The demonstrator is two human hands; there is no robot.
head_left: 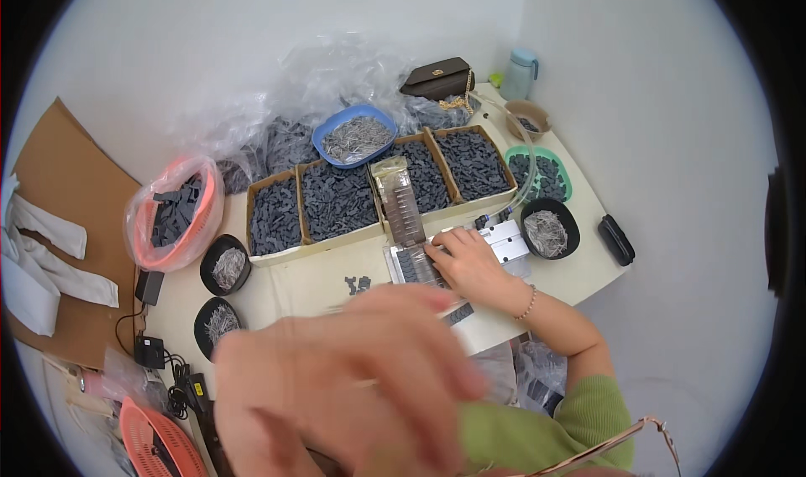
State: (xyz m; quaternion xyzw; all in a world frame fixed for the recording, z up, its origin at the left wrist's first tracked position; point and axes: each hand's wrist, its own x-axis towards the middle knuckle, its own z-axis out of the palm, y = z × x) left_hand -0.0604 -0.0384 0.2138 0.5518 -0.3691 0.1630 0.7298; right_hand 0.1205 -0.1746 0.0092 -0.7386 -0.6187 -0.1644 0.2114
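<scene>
My left hand (344, 385) is raised close to the camera, large and blurred; its fingers look bent, and I cannot make out anything in them. My right hand (470, 263) rests on a metal fixture (506, 240) at the table's middle right, its fingers spread over the top. Beside its fingertips, dark grey pieces (407, 265) sit in rows in the fixture. A clear ribbed plastic strip (400, 204) leans from the fixture back against the boxes. Several small dark pieces (357, 285) lie loose on the table, left of the fixture.
Behind stand cardboard boxes (300, 212) of dark grey pieces, a blue tray (357, 159) of metal pins on top. Black bowls of pins (571, 225) (204, 309) flank the work. A pink basket (138, 217) is at left, a green tray (564, 175) and black case (617, 240) at right.
</scene>
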